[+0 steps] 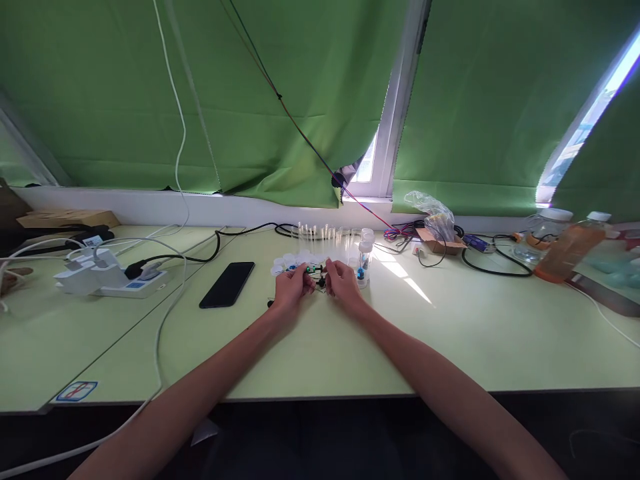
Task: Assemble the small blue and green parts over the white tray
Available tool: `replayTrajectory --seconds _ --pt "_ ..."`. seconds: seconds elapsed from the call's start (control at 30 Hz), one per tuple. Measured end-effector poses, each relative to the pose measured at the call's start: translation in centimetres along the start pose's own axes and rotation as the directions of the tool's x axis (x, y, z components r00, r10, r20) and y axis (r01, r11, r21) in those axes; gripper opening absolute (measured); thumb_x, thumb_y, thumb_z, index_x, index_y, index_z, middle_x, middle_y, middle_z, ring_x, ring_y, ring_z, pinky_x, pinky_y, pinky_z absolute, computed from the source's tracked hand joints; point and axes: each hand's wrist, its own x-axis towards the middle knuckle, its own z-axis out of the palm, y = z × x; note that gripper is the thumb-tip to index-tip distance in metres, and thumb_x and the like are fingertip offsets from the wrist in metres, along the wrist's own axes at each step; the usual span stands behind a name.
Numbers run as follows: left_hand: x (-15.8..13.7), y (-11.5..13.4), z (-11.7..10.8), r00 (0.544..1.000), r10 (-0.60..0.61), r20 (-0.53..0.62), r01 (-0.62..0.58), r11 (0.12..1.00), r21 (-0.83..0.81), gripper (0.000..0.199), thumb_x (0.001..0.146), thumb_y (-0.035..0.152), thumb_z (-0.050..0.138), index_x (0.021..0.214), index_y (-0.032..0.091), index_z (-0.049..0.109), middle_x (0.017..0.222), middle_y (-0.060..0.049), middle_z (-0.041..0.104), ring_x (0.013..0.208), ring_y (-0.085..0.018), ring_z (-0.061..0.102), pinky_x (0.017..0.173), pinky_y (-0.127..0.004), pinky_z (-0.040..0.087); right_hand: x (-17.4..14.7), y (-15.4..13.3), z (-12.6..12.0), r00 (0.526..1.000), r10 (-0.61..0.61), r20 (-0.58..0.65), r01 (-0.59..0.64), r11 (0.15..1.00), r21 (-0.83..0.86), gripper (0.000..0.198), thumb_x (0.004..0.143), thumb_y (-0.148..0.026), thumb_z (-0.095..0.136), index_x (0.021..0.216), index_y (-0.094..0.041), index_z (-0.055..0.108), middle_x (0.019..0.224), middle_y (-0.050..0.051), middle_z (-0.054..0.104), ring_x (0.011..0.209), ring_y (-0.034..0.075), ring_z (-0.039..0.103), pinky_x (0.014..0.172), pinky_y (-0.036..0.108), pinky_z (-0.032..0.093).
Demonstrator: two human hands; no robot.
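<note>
My left hand [291,287] is closed, thumb and fingers pinched on a thin piece with a small green part [313,269]. Facing it from the right, my right hand [342,280] is also closed, its fingertips near the green part's end; what they grip is too small to make out. A small black part [321,283] shows between the hands, low at the fingertips. Just behind stands a row of clear tubes [325,241], with round white caps [281,265] at its left. Beside my right hand is a clear vial [365,250] with a white cap and something blue near its base.
A black phone [227,285] lies to the left. Farther left are a white power strip [135,285] with plugs and a white cable crossing the table. At the right are a small cardboard box [443,244] with a plastic bag, black cables, and an orange-filled bottle [570,250].
</note>
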Motion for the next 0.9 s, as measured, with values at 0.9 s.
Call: replayTrajectory --seconds 0.9 --pt "0.23 -0.21 -0.22 0.999 -0.039 0.023 0.039 0.999 -0.015 0.038 0.079 0.035 0.061 0.049 0.016 0.050 0.047 -0.003 0.055 0.042 -0.011 0.049 0.048 -0.024 0.037 -0.25 -0.20 -0.10 0.995 -0.054 0.081 0.061 0.995 -0.083 0.044 0.087 -0.061 0.050 0.068 -0.020 0.050 0.051 -0.005 0.049 0.042 0.011 0.051 0.045 0.023 0.038"
